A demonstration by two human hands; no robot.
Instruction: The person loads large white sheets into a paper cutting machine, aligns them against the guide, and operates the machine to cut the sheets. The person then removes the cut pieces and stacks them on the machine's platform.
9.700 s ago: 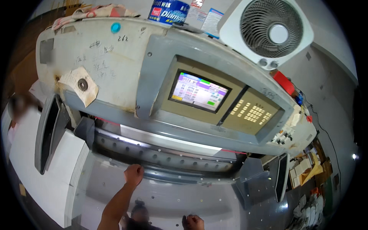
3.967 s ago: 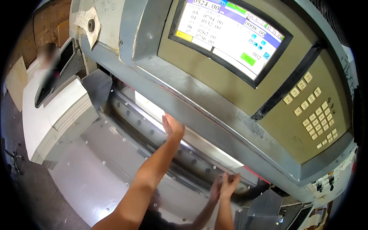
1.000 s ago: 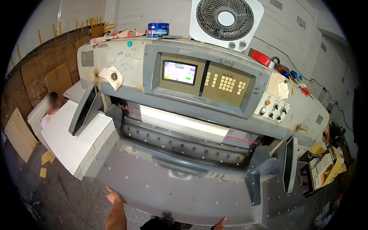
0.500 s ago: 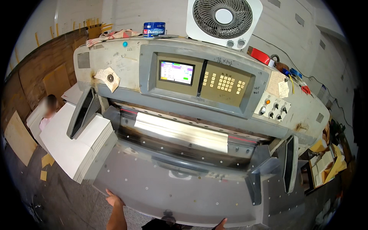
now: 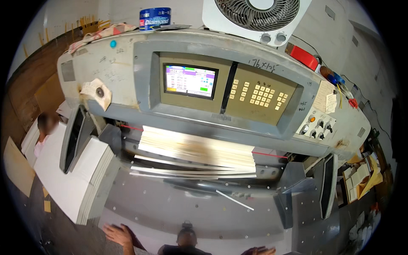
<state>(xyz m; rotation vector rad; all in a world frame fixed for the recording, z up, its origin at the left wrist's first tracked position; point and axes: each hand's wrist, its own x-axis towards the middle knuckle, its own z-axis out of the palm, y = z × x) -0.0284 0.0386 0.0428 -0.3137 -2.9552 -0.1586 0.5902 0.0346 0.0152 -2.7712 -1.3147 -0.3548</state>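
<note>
Under the front beam of the guillotine paper cutter (image 5: 114,80), a dense bundle of white paper strips (image 5: 170,146) leans out across the mouth, fanned toward the person, with a red line (image 5: 270,154) showing on both sides of it. In front, a few loose strips (image 5: 161,171) lie roughly parallel to the mouth; one stray strip (image 5: 235,200) is farther out, diagonal on the metal surface (image 5: 170,208). Whatever is behind the beam: hidden.

Hands are well clear of the strips. Left hand (image 5: 118,234) at the near-left edge, fingers spread, nothing in it. Right hand (image 5: 260,251) cut off by the lower border; fingers look extended, no object visible, full grip can't be told. Contact with the surface: can't tell for either.

My read: cutting step, strips coming off the front, hands parked out of the blade zone. Next move calls for a stopped, raised blade before any reach, then both hands clearing strips, stray included. Loose ones would likely slide or bend if pushed from one end. Tall white paper stack (image 5: 70,178) sits at left, apart from the strips.
</note>
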